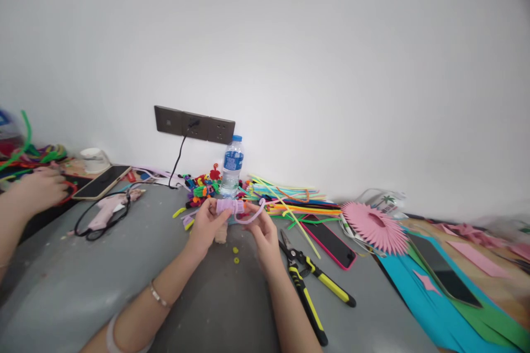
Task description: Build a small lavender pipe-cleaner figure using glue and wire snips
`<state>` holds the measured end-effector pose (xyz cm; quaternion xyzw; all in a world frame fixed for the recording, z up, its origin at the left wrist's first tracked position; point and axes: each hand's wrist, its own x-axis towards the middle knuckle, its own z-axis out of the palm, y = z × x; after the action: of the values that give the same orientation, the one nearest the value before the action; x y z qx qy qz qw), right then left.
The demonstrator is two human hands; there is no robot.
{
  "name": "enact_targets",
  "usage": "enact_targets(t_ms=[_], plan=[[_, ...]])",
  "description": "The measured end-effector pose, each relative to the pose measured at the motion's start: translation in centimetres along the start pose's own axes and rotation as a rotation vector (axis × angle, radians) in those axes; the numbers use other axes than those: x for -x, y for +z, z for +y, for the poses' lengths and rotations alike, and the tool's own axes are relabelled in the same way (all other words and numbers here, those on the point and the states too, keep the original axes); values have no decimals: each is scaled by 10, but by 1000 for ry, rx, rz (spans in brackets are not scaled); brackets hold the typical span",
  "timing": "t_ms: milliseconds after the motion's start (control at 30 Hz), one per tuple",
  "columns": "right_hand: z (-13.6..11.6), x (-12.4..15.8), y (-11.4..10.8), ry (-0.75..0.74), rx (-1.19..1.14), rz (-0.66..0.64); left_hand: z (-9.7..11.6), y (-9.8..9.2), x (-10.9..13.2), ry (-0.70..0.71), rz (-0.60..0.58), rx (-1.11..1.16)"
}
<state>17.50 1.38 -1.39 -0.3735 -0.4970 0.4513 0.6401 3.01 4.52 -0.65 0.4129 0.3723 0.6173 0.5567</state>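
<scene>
Apparently light and soft, wound from fuzzy strand into a short lilac coil (226, 207); gripped between thumb and fingers of the left hand (207, 226), held up over the middle of the tabletop (364, 309), in front of the bottle (233, 168). Likely bendy, hardly slippery, easy to squash or loosen; best taken lightly around the wound part, with the loose strand (261, 209) guided separately. Met at its right end by the curled fingers of the right hand (263, 231); cannot tell whether pinching the strand firmly.

Crowded behind by bundled pipe cleaners (298, 204) and a heap of small colourful pieces (202, 190), likely to snag a trailing end. Hemmed in on the right by yellow-and-black cutters (298, 281) near the forearm, then a pink-edged phone (331, 242). Flanked farther left by a corded glue gun (107, 212) and another person's hand (41, 190), both well apart.
</scene>
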Motion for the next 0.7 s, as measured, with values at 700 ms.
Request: enact_targets(t_ms=[700], plan=[[-13, 9, 5, -206, 182, -4, 5, 5, -1, -45, 100, 134]])
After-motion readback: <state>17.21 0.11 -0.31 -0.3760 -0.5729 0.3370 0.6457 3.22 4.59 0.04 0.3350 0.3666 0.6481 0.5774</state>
